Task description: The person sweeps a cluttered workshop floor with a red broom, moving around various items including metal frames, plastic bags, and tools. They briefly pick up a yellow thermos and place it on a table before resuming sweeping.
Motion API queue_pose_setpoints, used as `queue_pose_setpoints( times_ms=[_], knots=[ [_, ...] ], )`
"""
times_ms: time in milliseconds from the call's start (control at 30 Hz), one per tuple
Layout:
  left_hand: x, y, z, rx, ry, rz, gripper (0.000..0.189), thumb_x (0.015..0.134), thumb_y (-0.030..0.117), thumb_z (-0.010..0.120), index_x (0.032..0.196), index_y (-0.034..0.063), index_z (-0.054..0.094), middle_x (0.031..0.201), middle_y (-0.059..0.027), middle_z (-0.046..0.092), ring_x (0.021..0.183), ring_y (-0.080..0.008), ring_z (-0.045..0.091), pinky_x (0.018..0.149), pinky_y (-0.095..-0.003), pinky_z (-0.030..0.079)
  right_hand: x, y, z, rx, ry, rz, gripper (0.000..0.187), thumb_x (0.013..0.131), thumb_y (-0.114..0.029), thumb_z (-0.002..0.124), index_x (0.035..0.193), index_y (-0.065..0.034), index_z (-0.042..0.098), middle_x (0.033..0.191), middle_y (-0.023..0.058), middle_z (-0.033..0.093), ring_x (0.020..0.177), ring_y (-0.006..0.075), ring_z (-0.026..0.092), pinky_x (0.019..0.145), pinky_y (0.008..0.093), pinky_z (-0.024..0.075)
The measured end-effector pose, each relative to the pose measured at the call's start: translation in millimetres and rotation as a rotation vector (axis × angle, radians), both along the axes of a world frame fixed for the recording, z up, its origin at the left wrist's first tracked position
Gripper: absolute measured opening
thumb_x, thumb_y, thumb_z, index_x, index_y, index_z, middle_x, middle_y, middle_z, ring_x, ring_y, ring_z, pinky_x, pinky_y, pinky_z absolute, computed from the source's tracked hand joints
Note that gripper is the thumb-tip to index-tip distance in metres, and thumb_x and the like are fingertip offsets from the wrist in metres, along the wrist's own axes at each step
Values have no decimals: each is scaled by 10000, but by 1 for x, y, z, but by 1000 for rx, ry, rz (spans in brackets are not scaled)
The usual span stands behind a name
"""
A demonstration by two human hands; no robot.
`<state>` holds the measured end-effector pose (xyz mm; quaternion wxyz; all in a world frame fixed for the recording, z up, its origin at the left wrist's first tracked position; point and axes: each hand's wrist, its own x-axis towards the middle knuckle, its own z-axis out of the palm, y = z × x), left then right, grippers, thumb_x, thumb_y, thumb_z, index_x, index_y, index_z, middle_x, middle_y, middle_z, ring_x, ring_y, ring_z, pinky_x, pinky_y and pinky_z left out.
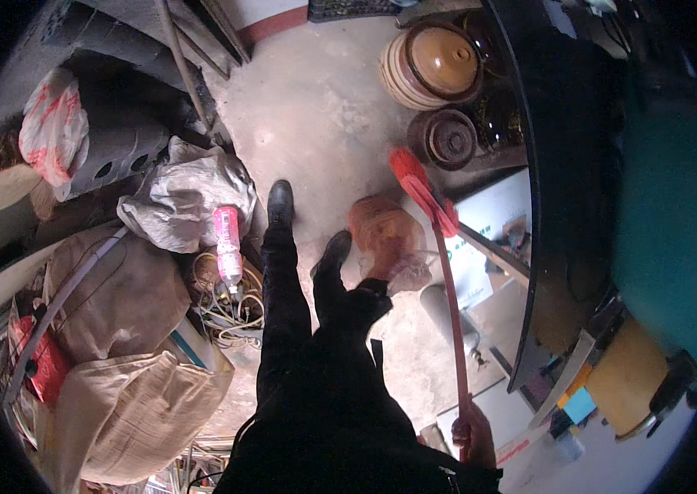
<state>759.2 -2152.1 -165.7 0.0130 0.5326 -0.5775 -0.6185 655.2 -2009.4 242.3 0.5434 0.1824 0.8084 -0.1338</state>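
My right hand (475, 432), at the lower right, grips a long reddish handle (452, 309). The handle rises to a bright red head (410, 176), a mop or broom whose exact kind I cannot tell. In front of my dark-clothed body, my left hand (379, 270) reaches out from a black sleeve. It seems to hold a thin see-through plastic bag (388, 228), reddish and blurred, with a paler crumpled part to the right. The fingers are mostly hidden. Both the bag and the red head are over the concrete floor (317, 105), near my dark shoe (337, 250).
A lidded glazed jar (444, 58) and a smaller dark jar (450, 139) stand ahead right, beside a long dark edge (524, 185). At left lie a whitish sack (194, 185), a pink bottle (228, 241), coiled hoses (240, 318) and brown sacks (138, 414). A grey cylinder (444, 309) lies right.
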Motion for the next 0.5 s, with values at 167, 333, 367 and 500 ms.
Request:
queue_pose_setpoints(
  times_ms=[167, 333, 367, 500],
  knots=[
    [-37, 3, 10, 82, -32, -27, 232, 833, 248, 480, 863, 58, 609, 749, -114, 590, 677, -251, 559, 579, -358, 447, -8, 27, -3, 25, -98, -146, 241, 904, -410, 470, 802, -198, 419, 481, -47, 277, 347, 62, 282, 306, 212, 209],
    [-41, 12, 10, 100, -50, -19, 228, 830, 248, 488, 857, 59, 613, 725, -99, 579, 651, -235, 543, 558, -346, 433, -35, 84, -26, 7, -66, 155, 473, 894, -537, 377, 626, -149, 418, 460, -25, 372, 335, 94, 306, 297, 217, 291],
    [-39, 14, 11, 101, -51, -20, 228, 830, 248, 489, 856, 59, 614, 721, -96, 577, 645, -231, 540, 554, -343, 430, -43, 93, -31, 166, -207, -149, 480, 891, -552, 364, 629, -154, 419, 454, -27, 370, 324, 95, 292, 291, 220, 276],
    [-20, 25, 18, 108, -53, -6, 225, 828, 247, 496, 851, 60, 617, 702, -84, 569, 624, -218, 527, 537, -333, 419, -54, 107, -64, -28, -309, -146, 481, 893, -517, 392, 709, -88, 511, 504, 17, 478, 391, 154, 429, 347, 272, 360]
  ],
)
